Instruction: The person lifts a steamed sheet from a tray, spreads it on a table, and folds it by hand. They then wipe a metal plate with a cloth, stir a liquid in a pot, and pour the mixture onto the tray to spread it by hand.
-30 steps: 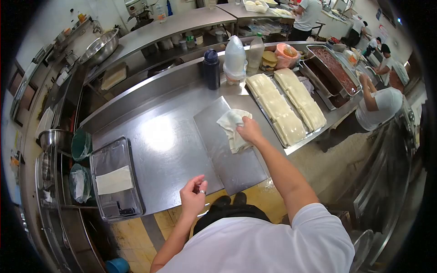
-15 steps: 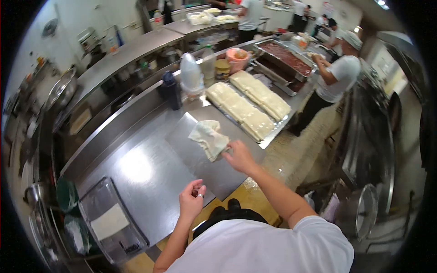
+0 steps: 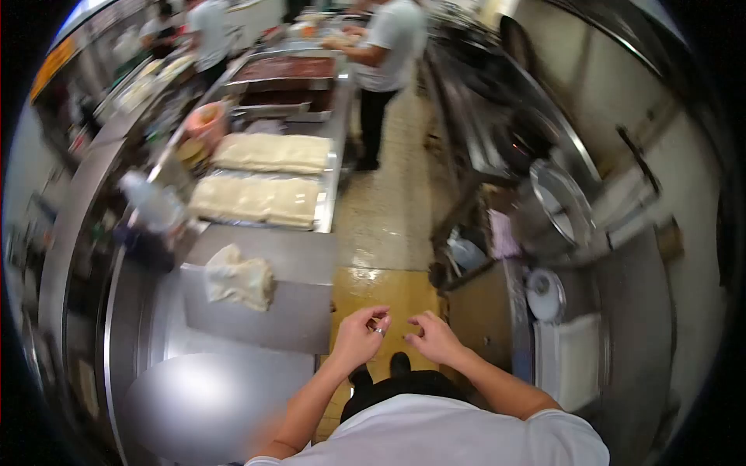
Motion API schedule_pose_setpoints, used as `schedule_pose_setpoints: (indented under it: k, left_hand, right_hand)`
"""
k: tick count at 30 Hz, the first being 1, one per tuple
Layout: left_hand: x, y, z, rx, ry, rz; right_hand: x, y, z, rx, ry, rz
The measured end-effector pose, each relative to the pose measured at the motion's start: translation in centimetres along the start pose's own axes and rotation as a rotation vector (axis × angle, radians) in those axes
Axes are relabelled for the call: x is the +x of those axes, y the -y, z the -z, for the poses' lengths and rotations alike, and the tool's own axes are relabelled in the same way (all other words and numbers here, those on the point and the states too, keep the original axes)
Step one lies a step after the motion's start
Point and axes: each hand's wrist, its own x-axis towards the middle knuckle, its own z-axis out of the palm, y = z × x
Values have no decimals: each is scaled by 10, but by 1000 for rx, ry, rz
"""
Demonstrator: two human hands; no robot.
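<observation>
My left hand (image 3: 360,339), with a ring on one finger, hovers over the walkway just off the counter's edge. Its fingers are loosely bent and apart, holding nothing. Close by on the right, my right hand (image 3: 435,340) is also in the air, bare, with thumb and fingers apart. A crumpled whitish cloth (image 3: 237,278) lies on the steel counter (image 3: 256,322) to the left, touched by neither hand. Beyond it, slabs of pale dough (image 3: 260,200) rest in a metal tray (image 3: 325,208).
Deep trays of dark red filling (image 3: 286,68) stand farther back. A co-worker (image 3: 385,54) in a white shirt stands beside them. Bottles and a pink tub (image 3: 207,123) line the counter's left side. At right are a large metal pot (image 3: 553,206) and a white container (image 3: 571,361).
My right hand has let go of the cloth, which stays on the counter. The view has turned right, toward the walkway, and both hands are now close together off the counter.
</observation>
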Motion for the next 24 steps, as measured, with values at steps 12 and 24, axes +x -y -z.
schedule_pose_setpoints:
  k: [12,24]
  left_hand:
    - [-18,-34,-190,45,692,-45]
    - [-121,-88,-375,250,1209,-162]
  right_hand:
    - [-183,-77,32,92,-496,-427]
    - [-395,-150,11,296,-733,-843]
